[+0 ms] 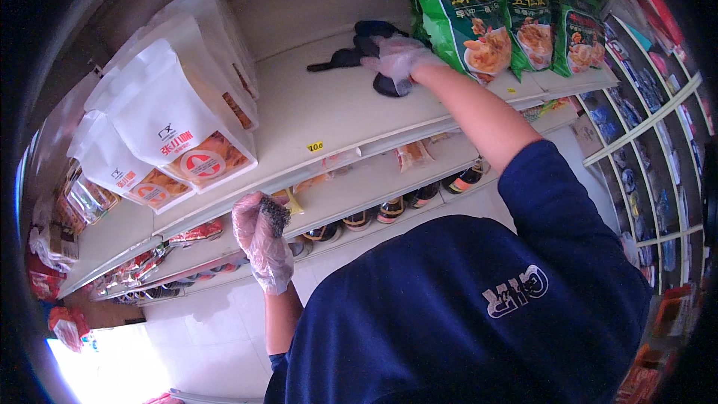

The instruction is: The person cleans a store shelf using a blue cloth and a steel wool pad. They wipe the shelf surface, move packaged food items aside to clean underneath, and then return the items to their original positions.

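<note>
My right hand, in a clear plastic glove, presses a black cloth onto the pale shelf board. The cloth lies bunched and spreads out on several sides of the fingers. Lower down, before the shelf's front edge, my left hand is raised in the same kind of glove. A dark, mesh-like scouring pad, apparently steel wool, is gripped in it. Part of the pad is hidden by the fingers.
White stand-up food pouches occupy the shelf's left end. Green food bags stand right of the cloth. A yellow price tag marks the front edge. Dark bottles line a lower shelf. A wire rack holds packaged goods at right.
</note>
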Demonstrator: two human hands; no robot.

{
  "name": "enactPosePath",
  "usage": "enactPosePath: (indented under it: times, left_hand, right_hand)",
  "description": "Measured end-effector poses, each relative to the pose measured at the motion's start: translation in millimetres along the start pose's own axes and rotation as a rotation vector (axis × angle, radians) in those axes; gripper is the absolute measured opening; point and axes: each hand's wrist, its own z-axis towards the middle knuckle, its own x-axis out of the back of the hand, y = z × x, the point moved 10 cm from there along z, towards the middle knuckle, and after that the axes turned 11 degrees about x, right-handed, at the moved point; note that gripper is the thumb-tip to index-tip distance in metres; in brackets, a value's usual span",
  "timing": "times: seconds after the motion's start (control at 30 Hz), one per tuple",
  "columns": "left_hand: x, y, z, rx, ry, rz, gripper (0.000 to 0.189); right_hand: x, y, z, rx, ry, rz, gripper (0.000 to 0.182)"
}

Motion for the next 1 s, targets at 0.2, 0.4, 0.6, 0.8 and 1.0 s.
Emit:
enactPosePath:
  times: [0.2, 0.4, 0.6, 0.8, 1.0]
  left_hand:
    - [-14, -8, 16, 0.032, -0.022, 0.027, 0.027]
    - [-46, -1, 24, -0.054, -0.105, 0.106, 0.021]
    - [-83, 11, 32, -0.132, -0.118, 0.157, 0.023]
    - [-107, 14, 55, -0.208, -0.01, 0.297, 0.032]
    - [-130, -7, 71, -0.141, 0.015, 0.329, 0.025]
  right_hand:
    - [4, -30, -80, 0.156, 0.128, -0.032, 0.066]
    - [25, -29, -116, 0.403, 0.331, 0.168, 0.049]
    - [78, 3, -181, 0.493, 0.632, 0.502, 0.042]
    - [148, 134, -253, 0.289, 1.033, 0.456, 0.042]
    - [178, 253, -275, 0.288, 1.083, -0.253, 0.051]
